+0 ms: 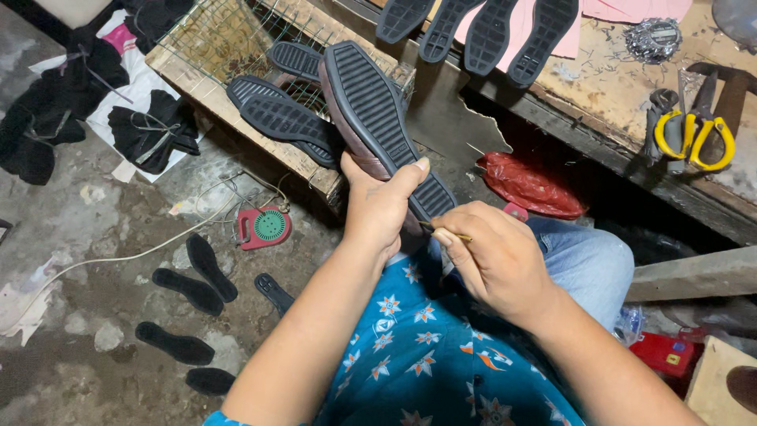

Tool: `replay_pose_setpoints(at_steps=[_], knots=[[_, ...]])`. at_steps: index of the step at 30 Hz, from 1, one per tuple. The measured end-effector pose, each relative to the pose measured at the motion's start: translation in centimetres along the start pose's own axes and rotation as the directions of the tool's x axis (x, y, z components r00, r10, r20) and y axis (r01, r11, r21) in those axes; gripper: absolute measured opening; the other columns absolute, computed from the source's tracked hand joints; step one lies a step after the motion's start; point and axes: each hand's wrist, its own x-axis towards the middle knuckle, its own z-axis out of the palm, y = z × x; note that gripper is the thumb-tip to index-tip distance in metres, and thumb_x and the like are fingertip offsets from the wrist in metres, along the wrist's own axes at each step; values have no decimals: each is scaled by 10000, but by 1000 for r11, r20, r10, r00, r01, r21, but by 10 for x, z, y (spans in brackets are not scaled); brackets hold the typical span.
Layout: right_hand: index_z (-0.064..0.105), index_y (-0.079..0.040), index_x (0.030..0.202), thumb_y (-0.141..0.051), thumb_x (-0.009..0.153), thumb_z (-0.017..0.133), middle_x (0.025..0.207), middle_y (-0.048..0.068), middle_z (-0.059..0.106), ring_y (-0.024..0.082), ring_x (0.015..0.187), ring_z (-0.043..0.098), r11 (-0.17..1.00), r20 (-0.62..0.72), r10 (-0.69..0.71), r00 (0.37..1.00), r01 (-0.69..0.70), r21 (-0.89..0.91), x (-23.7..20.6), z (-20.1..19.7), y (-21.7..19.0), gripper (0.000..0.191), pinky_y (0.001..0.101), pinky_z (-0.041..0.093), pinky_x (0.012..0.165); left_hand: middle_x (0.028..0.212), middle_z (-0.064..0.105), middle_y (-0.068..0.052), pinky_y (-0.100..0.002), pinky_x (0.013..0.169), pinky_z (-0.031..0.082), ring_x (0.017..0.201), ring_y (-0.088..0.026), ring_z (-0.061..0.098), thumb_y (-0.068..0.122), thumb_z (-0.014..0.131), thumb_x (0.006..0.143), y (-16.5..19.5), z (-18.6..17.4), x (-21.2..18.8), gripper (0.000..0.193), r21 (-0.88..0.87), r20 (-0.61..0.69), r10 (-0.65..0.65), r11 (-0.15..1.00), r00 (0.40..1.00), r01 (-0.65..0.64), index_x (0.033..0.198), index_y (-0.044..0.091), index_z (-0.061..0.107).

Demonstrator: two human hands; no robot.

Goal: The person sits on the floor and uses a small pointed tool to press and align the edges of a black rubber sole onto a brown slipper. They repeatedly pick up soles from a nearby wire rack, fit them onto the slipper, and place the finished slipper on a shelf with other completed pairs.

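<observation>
Grimy concrete floor w/ loose insoles [193,288]. Left hand [380,207] fingers wrapped round shoe [378,118], ribbed sole up, over lap. Right hand [497,260] pinches thin stick [451,232] at sole edge. Spare soles [280,118] on mesh rack [213,39] just behind; yellow scissors [698,134] on bench.

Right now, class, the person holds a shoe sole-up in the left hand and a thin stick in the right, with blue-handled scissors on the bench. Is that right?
Not quite: the scissors have yellow handles, not blue, as the head view shows. The rest stands: the left hand holds the shoe sole-up, the right hand a thin stick.
</observation>
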Motion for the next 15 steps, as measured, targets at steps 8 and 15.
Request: replay_pose_setpoints(at_steps=[8, 15], knots=[[644, 1, 1154, 9, 918, 705, 1027, 143, 682, 301, 880, 679, 999, 12, -48, 999, 49, -19, 5, 8, 2, 243, 375, 548, 774, 1308, 524, -146, -358, 976, 498, 1157, -218, 578, 3, 750, 756, -1, 4, -5, 968, 13, -7, 14, 1000, 1000, -14, 1507, 62, 143], [646, -1, 1150, 14, 908, 703, 1041, 142, 683, 301, 894, 680, 996, -3, -87, 996, 87, -32, 2, 13, 4, 248, 377, 550, 792, 1264, 536, -141, -371, 943, 512, 1115, -219, 591, 8, 729, 749, -1, 3, -6, 903, -59, -19, -50, 997, 999, 49, 1481, 57, 202]])
